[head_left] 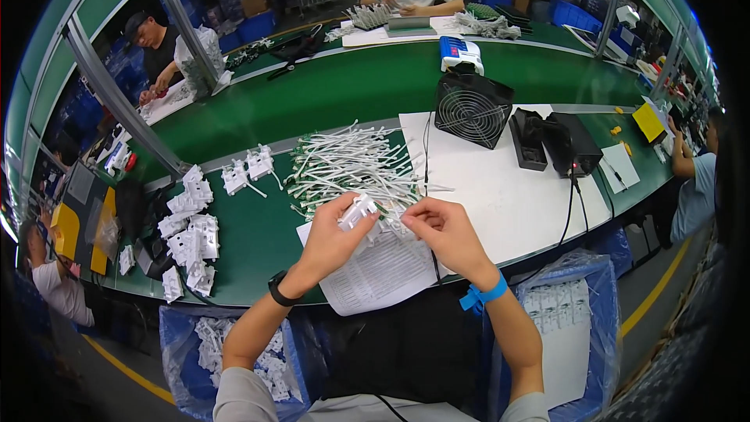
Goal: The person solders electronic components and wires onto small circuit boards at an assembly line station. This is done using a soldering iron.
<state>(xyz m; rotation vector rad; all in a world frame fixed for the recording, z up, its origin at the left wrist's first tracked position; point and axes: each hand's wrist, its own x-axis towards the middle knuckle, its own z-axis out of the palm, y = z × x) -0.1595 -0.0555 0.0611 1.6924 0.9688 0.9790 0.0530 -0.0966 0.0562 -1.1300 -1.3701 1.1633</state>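
My left hand is closed on a small white plastic housing, held over a printed sheet. Close beside it, the fingers of my right hand are pinched together; whatever they hold is too small or hidden to make out. Just beyond both hands lies a wide pile of white cables with small green boards at their left ends. Two white housings lie left of this pile, one with a white cable trailing from it. Further left is a heap of similar white plastic housings.
A black fan and a black soldering station stand on a white board at right. Below the bench edge are a blue-lined bin of white parts and another blue-lined bin. Co-workers sit across and at the sides.
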